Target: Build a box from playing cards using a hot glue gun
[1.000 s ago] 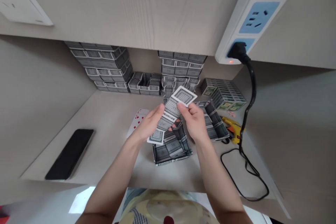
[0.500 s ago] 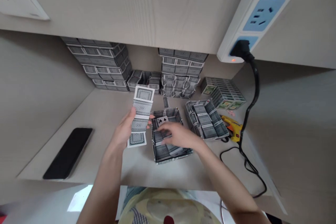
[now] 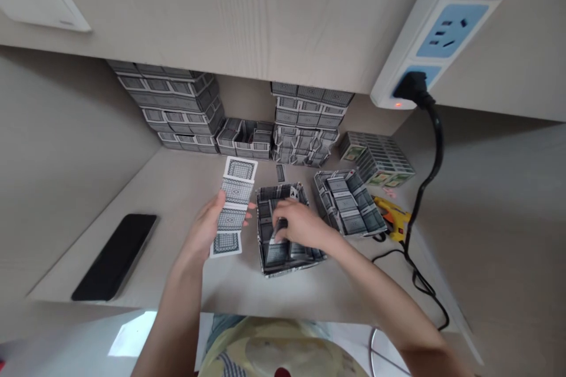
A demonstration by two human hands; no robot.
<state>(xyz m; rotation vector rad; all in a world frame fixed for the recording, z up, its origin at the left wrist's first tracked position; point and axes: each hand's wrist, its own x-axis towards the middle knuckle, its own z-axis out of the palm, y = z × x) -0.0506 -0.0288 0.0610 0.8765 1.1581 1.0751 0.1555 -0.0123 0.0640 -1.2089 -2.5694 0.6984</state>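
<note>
A strip of joined playing cards [image 3: 234,191], backs showing, is held upright in my left hand [image 3: 207,227], the thumb along its edge and fingertips behind. My right hand [image 3: 298,222] reaches into the nearer box made of playing cards [image 3: 283,274]. Its thumb and fingers are closed on a playing-card piece [image 3: 280,226], partly covered by the fingers. More card pieces lie inside this box, and a card face with clubs shows near its far corner. Right of it stands a second card-built box [image 3: 375,225] with a row of cards inside.
Stacked card-built boxes [image 3: 177,100] and another stack [image 3: 307,123] line the back. Card packs [image 3: 384,156] stand at the back right. A yellow tool [image 3: 398,221] and black cable [image 3: 431,171] lie right, a black phone [image 3: 115,256] left. A power strip [image 3: 442,41] hangs above.
My right hand has closed on a card piece inside the nearer box, where the contents have shifted. My left hand has lowered slightly with the card strip.
</note>
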